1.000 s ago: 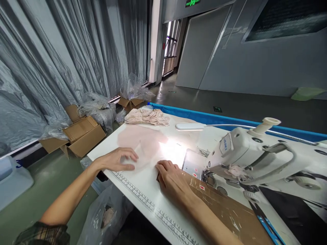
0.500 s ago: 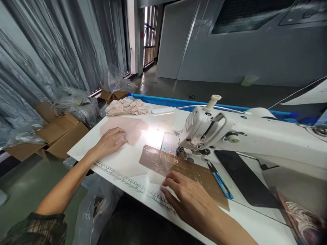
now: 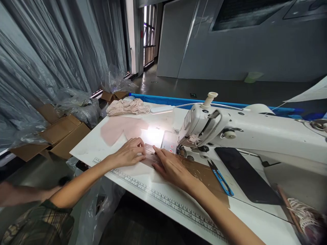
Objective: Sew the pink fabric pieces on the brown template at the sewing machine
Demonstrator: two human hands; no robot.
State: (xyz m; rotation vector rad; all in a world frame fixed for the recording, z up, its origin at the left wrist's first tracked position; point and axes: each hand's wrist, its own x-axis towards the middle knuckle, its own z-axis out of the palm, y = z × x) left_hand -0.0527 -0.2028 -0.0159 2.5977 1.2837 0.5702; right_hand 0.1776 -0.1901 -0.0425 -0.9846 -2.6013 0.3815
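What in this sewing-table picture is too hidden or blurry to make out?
Head view only:
- What lies under the left hand and right hand: covered by the palms.
- The needle of the sewing machine: hidden behind its head.
- The lace bundle: blurred, cut by the right edge.
- Contents of the cardboard boxes: covered by plastic.

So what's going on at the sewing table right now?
A person sits at a white table with a sewing machine. Both hands lie flat on a sheer piece of fabric just left of the needle: the left hand and the right hand meet at its near edge, beside a brown template. A pink fabric piece lies farther back, with a bundle of lace behind it. Blue snips lie to the right, untouched. The lamp lights the work area.
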